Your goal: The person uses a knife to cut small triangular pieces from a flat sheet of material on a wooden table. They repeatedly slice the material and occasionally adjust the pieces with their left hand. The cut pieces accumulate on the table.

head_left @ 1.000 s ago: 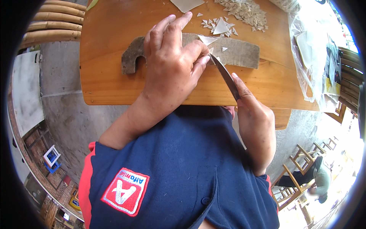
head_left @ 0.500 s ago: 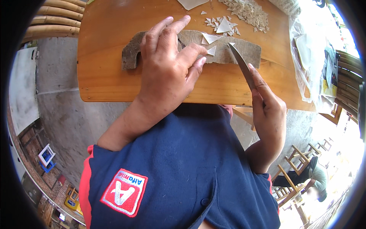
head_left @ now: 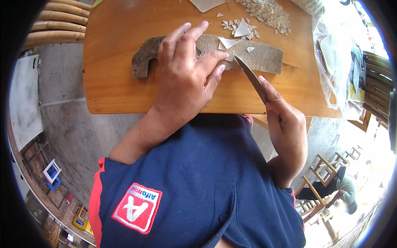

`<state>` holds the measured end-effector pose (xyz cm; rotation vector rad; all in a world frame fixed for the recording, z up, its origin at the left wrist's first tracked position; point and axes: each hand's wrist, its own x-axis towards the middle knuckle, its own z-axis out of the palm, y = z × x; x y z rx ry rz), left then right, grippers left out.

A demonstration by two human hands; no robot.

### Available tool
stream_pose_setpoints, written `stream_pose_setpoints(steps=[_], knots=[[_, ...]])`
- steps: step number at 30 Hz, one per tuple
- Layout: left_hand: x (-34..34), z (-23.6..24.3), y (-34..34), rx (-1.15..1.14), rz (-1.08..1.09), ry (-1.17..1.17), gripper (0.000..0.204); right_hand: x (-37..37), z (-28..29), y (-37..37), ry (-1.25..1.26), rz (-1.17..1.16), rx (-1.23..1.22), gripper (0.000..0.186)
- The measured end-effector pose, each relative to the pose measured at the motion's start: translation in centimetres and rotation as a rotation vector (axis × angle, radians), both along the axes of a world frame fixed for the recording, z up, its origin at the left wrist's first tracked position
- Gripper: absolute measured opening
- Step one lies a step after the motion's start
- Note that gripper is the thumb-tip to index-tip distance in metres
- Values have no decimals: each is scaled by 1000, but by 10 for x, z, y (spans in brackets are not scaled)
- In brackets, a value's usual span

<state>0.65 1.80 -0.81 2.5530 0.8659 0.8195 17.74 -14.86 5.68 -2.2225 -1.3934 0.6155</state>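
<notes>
My right hand (head_left: 288, 124) is closed around a knife (head_left: 252, 79), its index finger stretched along the back of the blade. The tip meets the right edge of a small white flat piece (head_left: 230, 56) on a worn wooden board (head_left: 264, 56). My left hand (head_left: 182, 66) lies across the board with fingers spread; its index fingertip rests on that piece, and the thumb is just below. Above it is a white triangle (head_left: 228, 43), and a tiny cut triangle (head_left: 250, 49) sits to the right. The board's left end has a notch, partly covered by my hand.
Beyond the board, small white triangles (head_left: 242, 29) lie around a larger one, with a heap of chips (head_left: 271, 16) behind. A white sheet (head_left: 206, 4) is at the table's (head_left: 111, 62) far edge. Plastic bags (head_left: 331, 62) hang at right. A person (head_left: 345, 190) bends among wooden frames, lower right.
The knife tip has moved left, from the tiny triangle to the edge of the piece under my left index finger. The tiny triangle stays on the board; my left hand has barely shifted.
</notes>
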Motion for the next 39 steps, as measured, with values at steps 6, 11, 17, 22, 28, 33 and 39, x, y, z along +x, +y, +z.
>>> stream_pose_setpoints(steps=[6, 11, 17, 22, 28, 33, 39], knots=[[1, 1, -2, 2, -32, -26, 28, -3, -2, 4, 55, -31, 82, 55], [3, 2, -3, 9, -45, -32, 28, -6, 4, 3, 106, -33, -10, 56], [4, 1, -4, 12, -48, -30, 26, -6, 0, 5, 69, -23, -11, 58], [5, 1, -5, 8, -48, -32, 27, -6, -5, 4, 33, -1, 33, 63], [6, 1, -6, 6, -50, -35, 27, -15, -2, 5, -88, 26, -16, 71], [6, 3, -5, -3, -45, -28, 28, -23, 8, 9, -230, 76, -111, 77], [6, 2, -4, -9, -41, -35, 30, -25, 8, 12, -274, 109, -136, 79]])
